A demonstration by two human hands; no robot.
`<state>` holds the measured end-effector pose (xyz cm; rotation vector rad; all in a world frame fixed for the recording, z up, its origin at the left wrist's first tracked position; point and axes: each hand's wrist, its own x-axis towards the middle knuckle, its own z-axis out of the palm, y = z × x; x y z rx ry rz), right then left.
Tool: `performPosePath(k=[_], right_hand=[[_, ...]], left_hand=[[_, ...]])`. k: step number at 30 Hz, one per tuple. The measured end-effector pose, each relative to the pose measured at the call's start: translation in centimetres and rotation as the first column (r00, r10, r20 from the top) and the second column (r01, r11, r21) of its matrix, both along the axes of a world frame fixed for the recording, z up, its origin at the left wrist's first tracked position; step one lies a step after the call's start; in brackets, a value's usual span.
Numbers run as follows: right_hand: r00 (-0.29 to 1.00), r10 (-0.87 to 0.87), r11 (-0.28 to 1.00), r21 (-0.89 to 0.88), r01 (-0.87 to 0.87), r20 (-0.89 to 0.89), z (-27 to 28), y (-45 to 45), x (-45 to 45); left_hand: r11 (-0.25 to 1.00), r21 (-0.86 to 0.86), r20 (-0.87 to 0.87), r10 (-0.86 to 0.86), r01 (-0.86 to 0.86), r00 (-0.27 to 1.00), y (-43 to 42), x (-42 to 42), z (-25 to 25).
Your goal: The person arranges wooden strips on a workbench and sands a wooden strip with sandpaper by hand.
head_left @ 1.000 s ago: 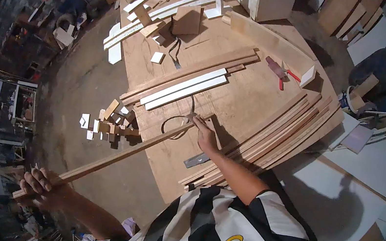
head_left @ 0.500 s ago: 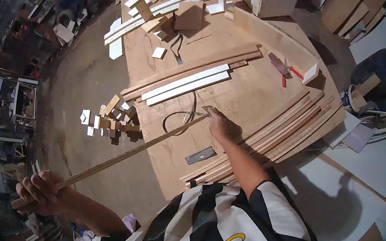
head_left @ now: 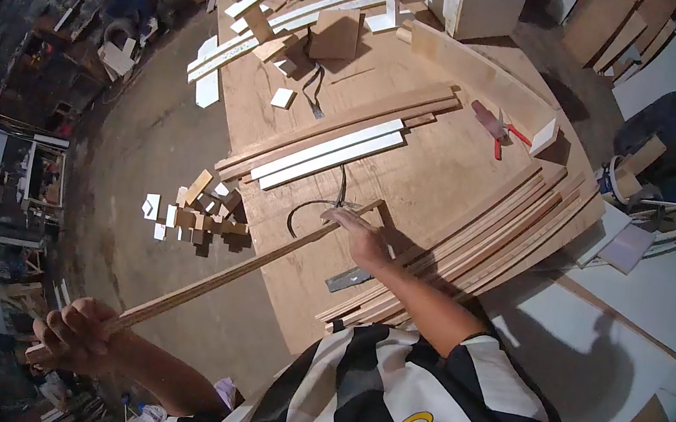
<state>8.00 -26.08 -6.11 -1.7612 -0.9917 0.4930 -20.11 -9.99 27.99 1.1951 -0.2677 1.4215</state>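
A long, thin wooden strip [head_left: 216, 282] slants from the lower left up over the edge of the worktable [head_left: 480, 183]. Near its lower end, my left hand [head_left: 74, 335] is closed around it. My right hand [head_left: 358, 235] grips the strip close to its upper end, and a short piece sticks out past the fingers. Beneath that end, a black cable [head_left: 292, 215] curls on the tabletop. Just below my right hand lies a flat dark-grey object [head_left: 348, 279], partly hidden by the wrist.
Several wooden strips [head_left: 492, 224] lie along the table's near right side. White strips [head_left: 329, 154] rest beside brown ones [head_left: 349, 131] across the middle. Red-handled pliers [head_left: 504, 135] lie at the right. Offcuts [head_left: 204, 214] stand off the table's left edge.
My right hand has slid down the strip toward my left hand, leaving the upper end exposed. The strip has turned slightly, showing a paler face. My left hand still holds the lower end.
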Motion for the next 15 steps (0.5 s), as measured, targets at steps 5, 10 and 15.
performPosePath(k=[5,10,15], right_hand=[[0.995,-0.092,0.983,-0.155,0.096,0.033,-6.7,-0.3,3.5],[0.989,-0.067,0.992,0.113,0.052,0.135,-3.8,0.3,-0.9],[0.982,-0.139,0.99,-0.007,0.139,-0.129,-4.7,-0.3,1.9]], left_hand=[[0.984,0.022,0.055,-0.175,0.174,0.983,0.3,2.1,0.8],[0.992,0.018,0.031,-0.122,0.121,0.992,0.7,-0.1,-0.6],[0.993,-0.044,0.021,-0.108,0.109,0.994,1.1,-2.9,-1.6]])
